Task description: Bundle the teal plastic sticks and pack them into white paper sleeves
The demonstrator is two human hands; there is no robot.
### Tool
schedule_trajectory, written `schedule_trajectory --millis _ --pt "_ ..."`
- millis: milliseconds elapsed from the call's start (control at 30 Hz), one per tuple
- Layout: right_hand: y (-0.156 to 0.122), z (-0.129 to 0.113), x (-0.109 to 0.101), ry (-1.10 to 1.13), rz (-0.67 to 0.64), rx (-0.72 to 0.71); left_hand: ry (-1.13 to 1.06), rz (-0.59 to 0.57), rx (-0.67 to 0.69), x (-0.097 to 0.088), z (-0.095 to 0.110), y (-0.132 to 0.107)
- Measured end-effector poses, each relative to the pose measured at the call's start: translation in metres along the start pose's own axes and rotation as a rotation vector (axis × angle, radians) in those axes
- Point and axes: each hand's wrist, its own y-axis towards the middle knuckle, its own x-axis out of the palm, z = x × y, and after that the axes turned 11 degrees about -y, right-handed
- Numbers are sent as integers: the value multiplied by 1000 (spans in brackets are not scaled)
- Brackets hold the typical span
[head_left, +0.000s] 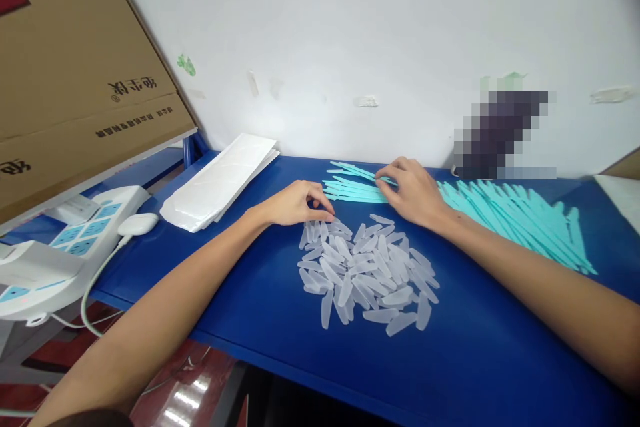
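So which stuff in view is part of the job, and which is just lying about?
Likely the job:
teal sticks, at the right hand
translucent pieces, beside the left hand

Likely just lying about:
power strip
white plug
cardboard box
white packets, untouched; role unclear

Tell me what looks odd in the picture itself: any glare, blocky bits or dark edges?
In the head view, white glare streaks the floor; in that same view, coarse blocks hide a dark shape against the bright wall, and the top right corner darkens, while the teal strips look reasonably clear.
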Motion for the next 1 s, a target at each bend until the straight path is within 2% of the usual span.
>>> schedule_trajectory --millis 100,167,267,367,467,600,667,767,867,1000 --pt "-2 -8 -9 22 -82 -175 -27 2 -16 2 0 2" --pt "-2 -12 -13 8 -146 -234 -38 -1 -31 2 0 2" --pt "-1 -13 -15 2 -233 -224 -54 0 -53 1 -2 2" --pt "2 -11 -16 28 -314 -163 -157 59 -79 -1 -7 2" --pt "5 -8 -19 83 -367 -97 -351 194 -132 -3 -16 3" --pt "7 -5 -22 155 -441 -110 -556 506 -175 -6 -27 7" --pt "6 -6 -22 177 -392 -129 -644 630 -176 -7 -30 8" --pt "2 -12 -23 211 -241 -112 -729 731 -172 -7 -32 9" --pt "-3 -21 -23 279 -148 -60 -721 736 -169 -7 -32 10" --pt "-10 -25 -19 335 -101 -24 -648 729 -175 -4 -31 10"
